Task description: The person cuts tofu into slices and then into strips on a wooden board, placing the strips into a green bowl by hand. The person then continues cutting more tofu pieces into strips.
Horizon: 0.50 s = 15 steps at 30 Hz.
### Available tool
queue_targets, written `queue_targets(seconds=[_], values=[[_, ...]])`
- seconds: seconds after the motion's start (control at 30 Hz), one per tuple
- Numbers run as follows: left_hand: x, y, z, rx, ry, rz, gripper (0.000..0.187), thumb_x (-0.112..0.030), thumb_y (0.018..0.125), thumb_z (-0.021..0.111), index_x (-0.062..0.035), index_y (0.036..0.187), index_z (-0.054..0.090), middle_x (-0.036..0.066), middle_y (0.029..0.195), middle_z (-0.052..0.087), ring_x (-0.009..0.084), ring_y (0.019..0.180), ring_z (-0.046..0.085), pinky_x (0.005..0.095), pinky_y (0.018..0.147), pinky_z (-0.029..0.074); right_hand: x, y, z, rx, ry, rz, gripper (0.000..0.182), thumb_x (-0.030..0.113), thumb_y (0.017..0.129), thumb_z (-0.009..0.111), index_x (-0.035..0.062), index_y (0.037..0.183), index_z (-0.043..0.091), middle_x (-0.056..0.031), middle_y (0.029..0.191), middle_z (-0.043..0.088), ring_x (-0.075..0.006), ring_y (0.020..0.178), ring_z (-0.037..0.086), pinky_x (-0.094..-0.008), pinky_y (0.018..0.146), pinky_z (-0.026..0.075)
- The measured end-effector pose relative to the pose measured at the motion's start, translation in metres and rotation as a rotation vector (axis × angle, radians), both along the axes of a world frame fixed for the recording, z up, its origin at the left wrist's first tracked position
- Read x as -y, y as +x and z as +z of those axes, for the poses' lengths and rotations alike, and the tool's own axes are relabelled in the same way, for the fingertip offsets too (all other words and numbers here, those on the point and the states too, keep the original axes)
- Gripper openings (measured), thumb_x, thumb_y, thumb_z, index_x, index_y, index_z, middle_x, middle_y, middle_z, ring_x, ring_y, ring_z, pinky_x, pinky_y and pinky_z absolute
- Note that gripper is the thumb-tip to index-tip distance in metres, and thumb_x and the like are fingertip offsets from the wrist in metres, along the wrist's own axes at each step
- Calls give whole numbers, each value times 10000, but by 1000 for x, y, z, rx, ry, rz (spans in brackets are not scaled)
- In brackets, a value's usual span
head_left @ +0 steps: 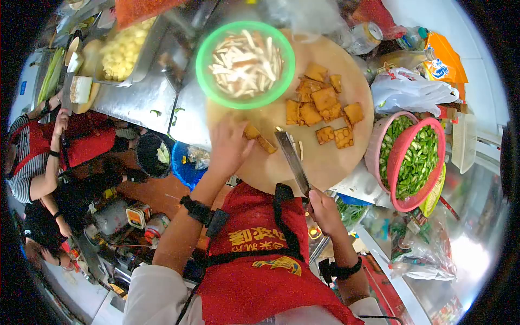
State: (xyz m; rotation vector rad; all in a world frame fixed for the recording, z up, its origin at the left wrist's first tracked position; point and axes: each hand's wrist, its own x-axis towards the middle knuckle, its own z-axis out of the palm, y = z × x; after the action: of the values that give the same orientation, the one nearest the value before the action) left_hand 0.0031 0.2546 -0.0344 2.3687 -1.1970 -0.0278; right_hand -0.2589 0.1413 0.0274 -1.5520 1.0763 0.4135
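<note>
On a round cutting board (346,168), my left hand (228,143) is closed on brown pieces of dried tofu (265,144), holding them down near the board's left side. My right hand (325,210) grips the handle of a kitchen knife (293,161), whose blade points away from me over the board. Thin pale strips (300,150) lie beside the blade, just to its right. Farther back is a heap of brown tofu squares (324,103). A green-rimmed basket (201,67) holding many pale cut strips (246,62) stands at the board's far left.
At right, a pink basket (394,190) of sliced green peppers (420,162) overlaps another. A white plastic bag (409,92), a can (366,33) and an orange packet (445,57) stand behind. A tray (154,51) of yellow cubes sits at far left. Another person (38,141) works at left.
</note>
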Motion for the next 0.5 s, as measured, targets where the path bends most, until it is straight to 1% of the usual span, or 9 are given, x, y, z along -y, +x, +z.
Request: queue_targets(seconds=[0.03,0.1,0.13,0.17,0.23,0.3,0.4,0.47,0.5], values=[[-3,0,-3,2,1,0,357,-145,737,715,-76,1065,592,155,1164,545,365,1060,501,460,948,399,0,3,7,8,7,-3,464,351,983,382,40,1295,529,-257,1109,620,-370,1065,593,-406,942,427],[-11,-4,-14,-229,71,-157,319,-144,754,694,-76,1053,604,141,1070,588,355,992,536,444,911,429,-3,9,15,17,16,-3,466,348,983,381,43,1309,517,-258,1145,610,-374,1096,582,-400,960,421],[-12,-9,-18,-229,73,-155,319,-144,754,694,-76,1053,604,141,1070,588,355,992,536,444,911,429,-5,11,17,91,-28,-8,391,363,988,389,30,1116,548,-135,875,550,-239,821,526,-342,739,403],[-11,-17,-22,-237,113,-201,296,-141,767,680,-76,1045,606,137,1032,596,350,964,549,438,887,443,-6,11,18,166,-74,-13,411,378,993,397,17,923,580,-12,605,489,-104,545,469,-284,517,386],[-5,-26,-31,-244,153,-248,273,-138,779,665,-76,1038,608,134,995,604,344,936,562,432,862,458,-7,9,11,179,-116,7,410,372,994,396,12,917,577,-12,606,489,-103,548,468,-286,519,387],[3,-30,-38,-155,-46,-259,232,-131,801,636,-67,1022,607,137,1001,596,340,913,566,431,829,470,-6,4,4,190,-162,25,410,367,995,395,8,911,574,-12,607,489,-102,551,468,-288,520,387],[13,-33,-40,-166,-67,-278,226,-114,796,628,-61,1015,608,132,1013,596,341,903,564,436,828,473,1,-2,1,131,-81,-49,407,358,996,391,3,936,580,-11,613,491,-100,551,458,-284,521,385],[17,-34,-41,-185,-90,-269,228,-117,793,630,-58,1013,611,127,1023,594,341,912,562,434,830,470,5,1,7,-94,33,6,439,318,989,375,37,1288,532,-239,1056,648,-375,1031,616,-390,912,459],[18,-34,-41,-203,-111,-262,230,-121,790,632,-56,1010,613,123,1032,593,341,921,560,433,831,467,5,3,12,-95,33,6,439,318,989,375,37,1288,532,-239,1056,648,-375,1031,616,-390,912,459]])
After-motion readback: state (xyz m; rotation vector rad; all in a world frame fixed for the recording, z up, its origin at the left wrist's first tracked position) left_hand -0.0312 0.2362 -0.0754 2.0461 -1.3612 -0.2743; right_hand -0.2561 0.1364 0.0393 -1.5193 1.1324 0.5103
